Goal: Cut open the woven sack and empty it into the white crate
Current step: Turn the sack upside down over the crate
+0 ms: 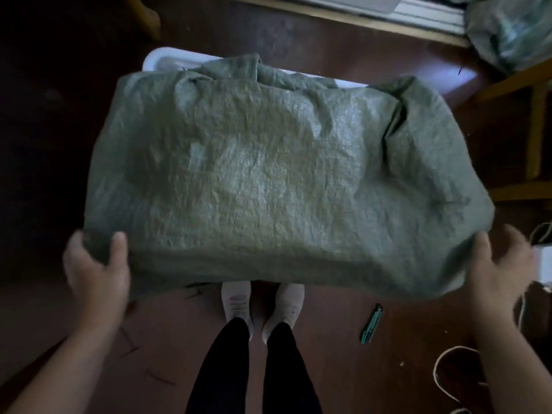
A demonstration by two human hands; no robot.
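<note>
Sack, grey-green, crinkled, near corners gripped by both hands, over white crate.

A green utility knife is lying on the dark reddish-brown floor, just beside the person's pale shoes. A white cord is looping across the floor at the lower right, while a wooden chair frame is standing at the right edge, with a bundled greenish bag sitting in the top right corner

white crate mostly hidden under woven sack, contents unseen, hands blurred
</note>
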